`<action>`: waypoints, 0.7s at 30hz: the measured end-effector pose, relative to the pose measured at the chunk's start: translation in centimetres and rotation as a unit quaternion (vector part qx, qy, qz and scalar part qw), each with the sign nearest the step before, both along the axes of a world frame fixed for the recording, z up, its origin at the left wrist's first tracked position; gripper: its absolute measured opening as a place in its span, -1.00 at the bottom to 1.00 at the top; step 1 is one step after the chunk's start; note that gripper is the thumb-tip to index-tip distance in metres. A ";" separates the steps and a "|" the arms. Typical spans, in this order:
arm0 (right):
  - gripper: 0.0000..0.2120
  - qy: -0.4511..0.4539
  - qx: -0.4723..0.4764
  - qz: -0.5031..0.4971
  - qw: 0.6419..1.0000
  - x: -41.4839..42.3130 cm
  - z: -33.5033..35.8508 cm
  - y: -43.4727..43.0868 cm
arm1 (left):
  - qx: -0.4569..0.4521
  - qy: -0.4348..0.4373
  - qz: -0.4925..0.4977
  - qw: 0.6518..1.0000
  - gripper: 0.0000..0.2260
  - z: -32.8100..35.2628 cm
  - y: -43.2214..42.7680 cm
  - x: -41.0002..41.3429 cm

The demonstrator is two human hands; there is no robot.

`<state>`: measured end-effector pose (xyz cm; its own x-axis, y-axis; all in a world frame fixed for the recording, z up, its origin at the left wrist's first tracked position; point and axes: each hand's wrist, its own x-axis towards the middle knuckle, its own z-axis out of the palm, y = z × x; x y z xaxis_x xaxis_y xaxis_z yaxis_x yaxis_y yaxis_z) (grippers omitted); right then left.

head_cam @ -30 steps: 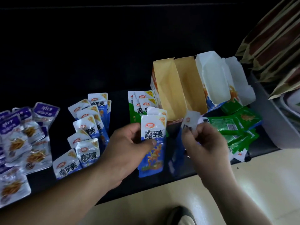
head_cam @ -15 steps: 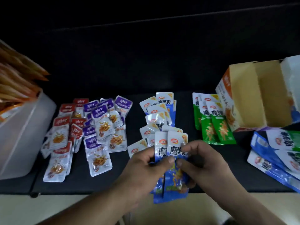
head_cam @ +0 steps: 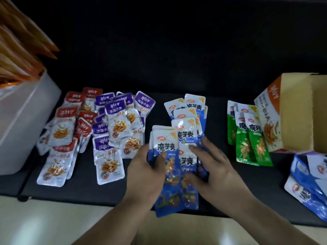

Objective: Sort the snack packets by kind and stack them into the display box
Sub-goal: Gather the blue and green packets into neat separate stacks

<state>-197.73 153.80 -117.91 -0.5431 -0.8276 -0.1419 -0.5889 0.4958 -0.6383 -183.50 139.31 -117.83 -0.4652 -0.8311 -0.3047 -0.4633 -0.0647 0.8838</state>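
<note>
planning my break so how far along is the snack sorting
Done: red packets, purple packets, blue packets and green packets lie grouped by colour. In hand: the left hand grips a blue bundle, the right hand touching it. Left: the display box shows no packets inside where visible.

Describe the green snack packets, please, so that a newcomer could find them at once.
Start at the open cardboard display box at the right edge of the dark table. Directly left of it lies an overlapping pile of green packets. Their green bodies set them apart from the blue pile to their left.
</note>
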 end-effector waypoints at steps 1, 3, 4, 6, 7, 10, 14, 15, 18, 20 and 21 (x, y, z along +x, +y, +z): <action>-0.34 0.008 -0.002 0.007 1.000 0.2 -0.5 0.2 | -0.019 -0.017 -0.013 1.000 -0.93 -0.4 -0.1 -0.2; -0.33 0.038 -0.024 0.006 0.999 0.5 -1.4 0.8 | -0.015 -0.026 -0.028 0.999 -0.84 -1.1 -0.1 -0.7; -0.33 0.048 -0.029 0.001 0.998 0.5 -1.5 1.0 | -0.011 -0.022 -0.034 0.999 -0.82 -1.2 0.0 -0.9; -0.32 0.056 -0.032 -0.008 0.998 0.2 -1.8 1.5 | -0.023 -0.014 -0.052 0.998 -0.78 -1.1 0.3 -1.7; -0.30 0.052 -0.030 -0.014 0.998 0.0 -2.0 1.8 | -0.033 -0.015 -0.064 0.997 -0.77 -1.2 0.5 -2.2; -0.29 0.036 -0.015 -0.021 0.999 -0.4 -2.4 2.4 | -0.095 -0.058 -0.104 0.988 -0.79 -0.9 0.7 -3.7; -0.29 0.047 -0.034 -0.028 0.998 -0.5 -2.5 2.4 | -0.273 -0.176 -0.143 0.935 -0.56 -0.5 0.0 -3.1; -0.31 0.048 -0.048 -0.031 0.997 -0.4 -2.4 2.2 | -0.260 -0.167 -0.134 0.942 -0.50 -0.5 -0.1 -2.7; -0.41 0.040 -0.098 -0.048 0.993 0.0 -1.9 1.7 | -0.265 -0.107 -0.110 0.952 -0.51 -0.3 0.3 -1.5; -0.46 0.038 -0.113 -0.053 0.991 0.1 -1.5 1.5 | -0.293 -0.096 -0.138 0.941 -0.56 -0.5 1.0 -0.5; -0.47 0.035 -0.114 -0.052 0.991 0.1 -1.4 1.5 | -0.298 -0.100 -0.157 0.936 -0.56 -0.6 1.4 0.0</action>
<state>-197.66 155.28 -119.36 -0.6294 -0.7726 0.0837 -0.5886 0.4036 -0.7004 -183.50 140.67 -118.48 -0.6978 -0.7135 0.0630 -0.5367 0.5791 0.6137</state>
